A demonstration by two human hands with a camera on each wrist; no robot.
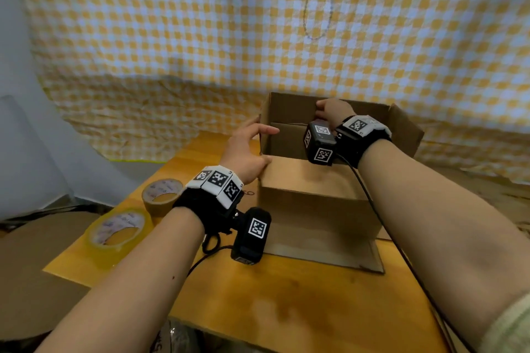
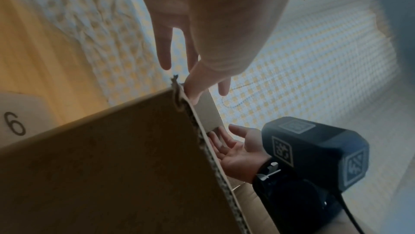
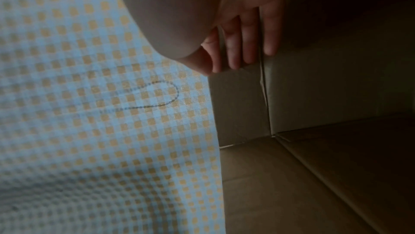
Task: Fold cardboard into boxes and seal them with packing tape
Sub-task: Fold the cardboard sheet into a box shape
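Observation:
A brown cardboard box [image 1: 315,209] stands open-topped on the wooden table [image 1: 286,304], its near flap lying down on the tabletop. My left hand [image 1: 252,149] is at the box's left wall, fingers straight, with the thumb at the near left corner. In the left wrist view my left hand [image 2: 202,42] touches the torn top corner of the cardboard [image 2: 112,158] with a fingertip. My right hand [image 1: 332,112] reaches across to the far wall. Its straight fingers [image 3: 242,42] lie flat on the inner cardboard face [image 3: 314,95]; my right hand [image 2: 238,154] shows an open palm.
Two tape rolls lie left of the box: a brown one [image 1: 162,195] and a clear one [image 1: 119,231]. A yellow-and-white checked cloth [image 1: 200,37] hangs behind. The box's right flap [image 1: 407,129] sticks outward. A card marked "6" [image 2: 15,118] sits by the box's left side.

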